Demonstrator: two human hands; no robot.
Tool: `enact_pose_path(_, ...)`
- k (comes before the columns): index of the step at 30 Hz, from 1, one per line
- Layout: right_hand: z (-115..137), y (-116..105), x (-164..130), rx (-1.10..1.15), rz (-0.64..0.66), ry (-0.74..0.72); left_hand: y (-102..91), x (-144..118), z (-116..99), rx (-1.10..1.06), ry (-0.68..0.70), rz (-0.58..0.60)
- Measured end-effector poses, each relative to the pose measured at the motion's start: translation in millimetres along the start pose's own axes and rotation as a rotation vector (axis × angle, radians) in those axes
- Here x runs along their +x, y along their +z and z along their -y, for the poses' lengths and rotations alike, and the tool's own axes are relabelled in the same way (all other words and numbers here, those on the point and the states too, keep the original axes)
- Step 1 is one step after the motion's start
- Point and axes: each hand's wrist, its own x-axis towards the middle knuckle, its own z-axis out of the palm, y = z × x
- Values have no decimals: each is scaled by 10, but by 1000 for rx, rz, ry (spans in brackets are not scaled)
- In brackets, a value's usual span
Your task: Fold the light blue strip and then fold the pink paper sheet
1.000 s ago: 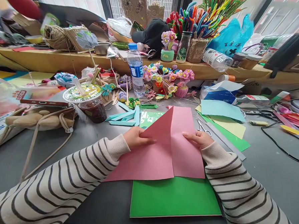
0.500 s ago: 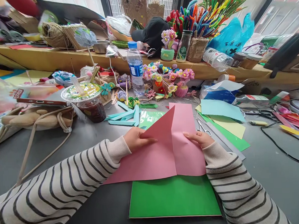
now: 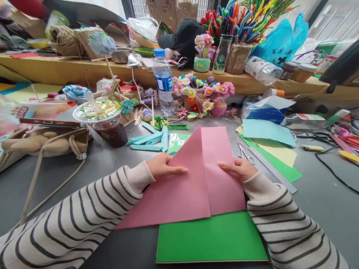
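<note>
Both hands hold a folded sheet of pink paper (image 3: 182, 194) in front of me, above a green sheet or pad (image 3: 210, 239) on the grey table. My left hand (image 3: 166, 167) grips the triangular part, thumb on top and fingers hidden behind it. With its thumb laid over the narrower straight strip on the right, my right hand (image 3: 240, 168) pinches that side; its other fingers are mostly behind the paper. A vertical crease or edge runs between the two parts. Just beyond my right hand lie silver scissors (image 3: 247, 155).
Left stands a lidded cup of dark drink (image 3: 110, 130); behind are a water bottle (image 3: 164, 85) and folded light-blue paper strips (image 3: 151, 140). To the right lie a ruler (image 3: 273, 169), a light-blue sheet (image 3: 268, 132) and a black cable (image 3: 338, 178). A cluttered ledge (image 3: 104, 70) runs along the back.
The pink paper has come slightly lower and nearer, its lower left corner reaching further left. Its two parts look flatter at the crease. Both hands keep their grip.
</note>
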Motion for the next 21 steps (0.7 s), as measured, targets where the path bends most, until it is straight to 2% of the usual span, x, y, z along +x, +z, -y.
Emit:
enact_pose_path(3, -5, 29, -1, -15, -24, -5, -12, 6, -6, -48, -27, 16)
enact_pose_path(9, -5, 14, 30, -33, -22, -15, 11, 46, 36, -8, 70, 30)
enact_pose_path(17, 66, 54, -36, -21, -37, 18, 58, 20, -20, 35, 67, -33)
enact_pose_path(21, 58, 47, -30, -23, -44, 9, 101, 8, -10, 39, 118, -69)
